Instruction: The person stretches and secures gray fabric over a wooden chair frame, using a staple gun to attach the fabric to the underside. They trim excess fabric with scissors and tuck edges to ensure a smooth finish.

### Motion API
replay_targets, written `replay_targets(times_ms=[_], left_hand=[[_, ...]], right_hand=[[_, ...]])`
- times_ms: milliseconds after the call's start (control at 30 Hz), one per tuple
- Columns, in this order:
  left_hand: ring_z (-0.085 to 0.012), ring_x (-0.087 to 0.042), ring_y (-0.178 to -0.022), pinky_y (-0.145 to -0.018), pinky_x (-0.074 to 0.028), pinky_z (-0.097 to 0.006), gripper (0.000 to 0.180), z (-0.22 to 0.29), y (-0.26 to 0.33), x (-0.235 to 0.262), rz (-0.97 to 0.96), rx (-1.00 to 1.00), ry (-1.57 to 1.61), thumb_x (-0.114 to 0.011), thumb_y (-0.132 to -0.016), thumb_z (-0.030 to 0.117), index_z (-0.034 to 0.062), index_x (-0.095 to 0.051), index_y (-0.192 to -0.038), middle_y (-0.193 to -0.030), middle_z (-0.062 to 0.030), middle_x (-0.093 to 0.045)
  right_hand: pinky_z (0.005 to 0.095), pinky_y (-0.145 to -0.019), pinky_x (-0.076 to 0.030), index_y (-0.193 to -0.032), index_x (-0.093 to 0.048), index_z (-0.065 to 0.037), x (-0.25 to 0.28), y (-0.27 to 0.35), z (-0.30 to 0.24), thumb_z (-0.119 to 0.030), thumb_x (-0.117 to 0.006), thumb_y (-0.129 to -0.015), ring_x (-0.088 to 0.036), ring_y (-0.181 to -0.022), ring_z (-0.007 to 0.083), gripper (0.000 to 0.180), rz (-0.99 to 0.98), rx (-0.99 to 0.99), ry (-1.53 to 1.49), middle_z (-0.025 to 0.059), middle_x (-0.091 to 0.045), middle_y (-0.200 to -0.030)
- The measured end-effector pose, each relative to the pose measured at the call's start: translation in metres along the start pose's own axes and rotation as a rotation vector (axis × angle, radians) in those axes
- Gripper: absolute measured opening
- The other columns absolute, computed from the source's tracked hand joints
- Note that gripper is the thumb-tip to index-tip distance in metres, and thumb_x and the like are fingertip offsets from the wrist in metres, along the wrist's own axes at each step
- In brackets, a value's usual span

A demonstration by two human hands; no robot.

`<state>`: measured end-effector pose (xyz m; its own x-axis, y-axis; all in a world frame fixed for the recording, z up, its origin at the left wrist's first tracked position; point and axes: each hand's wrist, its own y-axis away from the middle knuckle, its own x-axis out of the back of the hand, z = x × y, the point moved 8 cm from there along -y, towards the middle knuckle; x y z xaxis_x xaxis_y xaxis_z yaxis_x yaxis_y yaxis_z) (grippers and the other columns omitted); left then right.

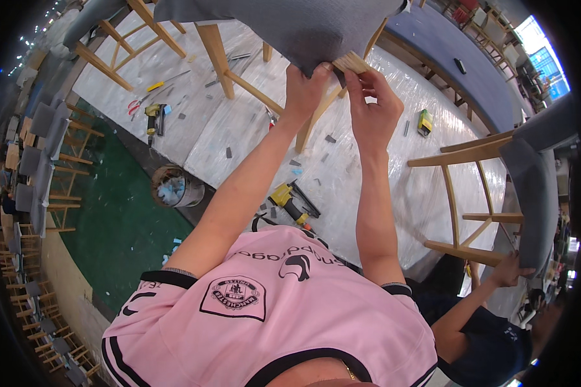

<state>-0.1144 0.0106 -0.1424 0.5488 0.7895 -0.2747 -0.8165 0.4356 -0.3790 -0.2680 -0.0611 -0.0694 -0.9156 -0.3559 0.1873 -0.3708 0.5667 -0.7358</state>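
Note:
In front of me stands a chair with a wooden frame [218,58] and a dark grey upholstered seat [290,29]. My left hand [306,90] pinches the grey cover at its near corner, above a wooden leg. My right hand [373,103] is beside it, thumb and fingers closed on a pale tan, finely ridged flat piece [352,62] against the corner; its kind is unclear. Below my hands, a yellow and black staple gun [294,201] lies on the plastic-covered table [239,148].
Left on the table lie another staple gun [152,121], red-handled scissors [134,106] and a yellow-handled screwdriver [156,86]. A bin [193,192] of blue scraps stands below. At right, a co-worker's hand [513,271] touches another grey chair [529,193], near a yellow-green box [425,122].

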Motion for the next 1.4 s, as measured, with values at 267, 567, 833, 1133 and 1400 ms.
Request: replay_targets(times_ms=[267, 567, 833, 1133, 1400], left_hand=[[-0.0159, -0.065, -0.094, -0.086, -0.051, -0.032, 0.029, -0.002, -0.004, -0.001, -0.031, 0.011, 0.05, -0.067, -0.087, 0.016, -0.0044, -0.069, -0.107, -0.102, -0.0074, -0.072], [-0.0153, -0.065, -0.095, -0.087, -0.051, -0.033, 0.03, -0.004, -0.002, -0.005, -0.04, 0.018, 0.105, -0.069, -0.088, 0.018, -0.0043, -0.069, -0.109, -0.103, -0.0074, -0.072], [-0.015, -0.058, -0.103, -0.093, -0.044, -0.031, 0.045, -0.002, -0.003, 0.008, -0.073, 0.077, 0.052, -0.072, -0.087, 0.028, -0.0036, -0.062, -0.118, -0.112, -0.0062, -0.064], [-0.022, -0.049, -0.128, -0.112, -0.035, -0.04, 0.066, -0.013, -0.009, 0.01, -0.105, 0.065, 0.061, -0.066, -0.087, 0.03, 0.0004, -0.045, -0.142, -0.138, -0.0064, -0.051], [-0.023, -0.043, -0.139, -0.118, -0.032, -0.043, 0.072, -0.018, -0.015, 0.007, -0.131, 0.114, 0.094, -0.067, -0.088, 0.032, 0.0017, -0.04, -0.147, -0.148, -0.0065, -0.045]], right_hand=[[0.0277, -0.06, -0.053, -0.102, -0.072, -0.003, -0.005, -0.01, -0.017, -0.011, -0.079, -0.088, -0.07, -0.066, 0.0155, 0.017, -0.025, 0.061, 0.124, 0.0079, -0.074, -0.083], [0.0262, -0.06, -0.052, -0.096, -0.068, -0.002, 0.0, -0.01, -0.002, -0.014, -0.077, -0.09, -0.067, -0.065, 0.0118, 0.016, -0.062, -0.09, 0.004, 0.0061, -0.07, -0.077], [0.0253, -0.056, -0.052, -0.113, -0.066, 0.006, 0.02, 0.229, 0.247, -0.02, -0.074, -0.094, -0.065, -0.064, 0.0127, 0.033, 0.035, -1.07, -0.28, 0.0068, -0.068, -0.081], [0.0505, -0.102, -0.048, -0.144, -0.048, -0.005, -0.023, 0.466, 0.263, -0.019, -0.077, -0.081, -0.055, -0.122, 0.0398, 0.071, -0.6, -0.703, 0.506, 0.025, -0.057, -0.128], [0.0499, -0.08, -0.059, -0.133, -0.046, -0.007, -0.097, 0.497, 0.231, -0.015, -0.084, -0.073, -0.068, -0.099, 0.0443, 0.072, -1.157, -0.624, 0.417, 0.0229, -0.064, -0.113]])
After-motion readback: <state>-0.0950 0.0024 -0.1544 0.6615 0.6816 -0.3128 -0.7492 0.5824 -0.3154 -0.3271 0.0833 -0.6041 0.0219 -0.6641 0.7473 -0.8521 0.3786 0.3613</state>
